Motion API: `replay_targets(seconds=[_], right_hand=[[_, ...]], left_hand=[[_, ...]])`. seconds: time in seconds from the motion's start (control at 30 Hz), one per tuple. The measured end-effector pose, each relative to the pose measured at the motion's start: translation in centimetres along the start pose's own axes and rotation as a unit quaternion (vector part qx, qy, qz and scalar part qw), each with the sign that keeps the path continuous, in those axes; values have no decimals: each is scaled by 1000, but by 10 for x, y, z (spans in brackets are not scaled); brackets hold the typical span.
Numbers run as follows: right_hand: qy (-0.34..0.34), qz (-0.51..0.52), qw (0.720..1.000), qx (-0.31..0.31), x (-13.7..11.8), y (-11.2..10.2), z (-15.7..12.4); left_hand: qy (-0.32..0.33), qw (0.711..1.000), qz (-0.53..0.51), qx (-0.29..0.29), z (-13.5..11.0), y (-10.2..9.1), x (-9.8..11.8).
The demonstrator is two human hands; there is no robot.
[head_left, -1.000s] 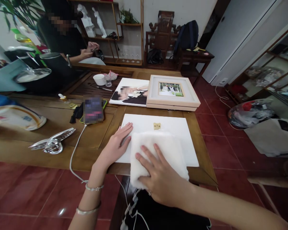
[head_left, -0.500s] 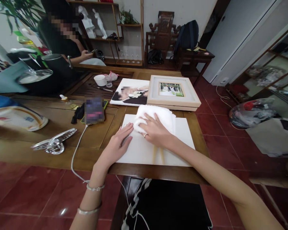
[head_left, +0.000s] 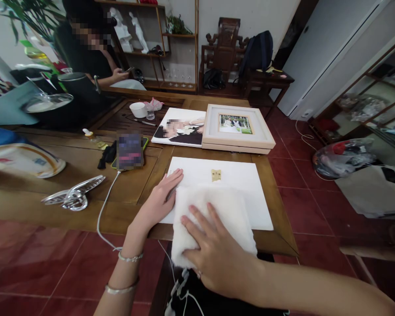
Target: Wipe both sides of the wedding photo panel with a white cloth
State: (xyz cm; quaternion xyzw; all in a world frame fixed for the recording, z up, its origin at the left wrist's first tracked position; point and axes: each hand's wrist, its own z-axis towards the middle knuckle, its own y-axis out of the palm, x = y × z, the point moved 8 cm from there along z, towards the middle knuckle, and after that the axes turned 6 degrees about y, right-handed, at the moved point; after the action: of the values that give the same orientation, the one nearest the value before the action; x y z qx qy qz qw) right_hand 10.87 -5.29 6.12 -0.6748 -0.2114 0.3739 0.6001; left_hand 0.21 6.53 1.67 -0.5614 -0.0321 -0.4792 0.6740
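Note:
My left hand (head_left: 161, 197) lies flat on the left side of a white board (head_left: 243, 171), fingers stretched out and holding nothing. Under my right hand (head_left: 213, 250) is a fluffy white towel (head_left: 230, 206), folded into a thick pad. The right fingers are splayed over its top and keep hold of it; its underside is hidden. The towel covers the board's near middle and reaches past the table's front edge. Beyond it, a small yellowish metal hanger plate (head_left: 216, 175) shows on the board.
Behind the board lie a photo print (head_left: 181, 127) and a pale wooden frame (head_left: 263, 136). To the left are a phone (head_left: 130, 151) with a white cable (head_left: 102, 210) and a shiny metal tool (head_left: 74, 193). A person (head_left: 85, 57) sits across the table (head_left: 145, 175).
My right hand has pulled the towel towards me, from the board's far middle to its near edge, uncovering the hanger plate. My left hand has stayed in place.

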Motion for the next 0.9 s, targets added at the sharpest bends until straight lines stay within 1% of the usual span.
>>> replay_targets(seconds=[0.07,0.13,0.37,0.47,0.5,0.57,0.67,0.73,0.8,0.87,0.9], right_hand=[[-1,2,1000,2,2,1,-2],[9,3,1000,9,13,1,3],[116,-17,992,53,85,-12,43],[149,-29,986,73,101,-15,57],[147,-32,986,75,101,-14,61],[113,-31,991,69,91,-12,67],[5,-22,999,44,61,-8,70],[-60,-15,998,19,39,-6,63],[-99,-8,995,-4,22,-4,51],[-109,1,994,-18,11,-5,36],[-103,6,994,-23,7,-6,28]], left_hand=[[1,1000,1,0,0,0,0],[-3,1000,-1,3,0,1,-1],[-32,999,-13,6,2,1,-2],[-27,999,-31,12,1,-2,2],[-16,999,-41,20,1,-5,5],[17,997,-61,41,-1,-12,13],[51,993,-86,67,-2,-20,23],[55,991,-97,77,-3,-23,25],[53,991,-100,78,-3,-23,25],[48,992,-94,71,-4,-21,23],[45,993,-90,66,-4,-20,22]])
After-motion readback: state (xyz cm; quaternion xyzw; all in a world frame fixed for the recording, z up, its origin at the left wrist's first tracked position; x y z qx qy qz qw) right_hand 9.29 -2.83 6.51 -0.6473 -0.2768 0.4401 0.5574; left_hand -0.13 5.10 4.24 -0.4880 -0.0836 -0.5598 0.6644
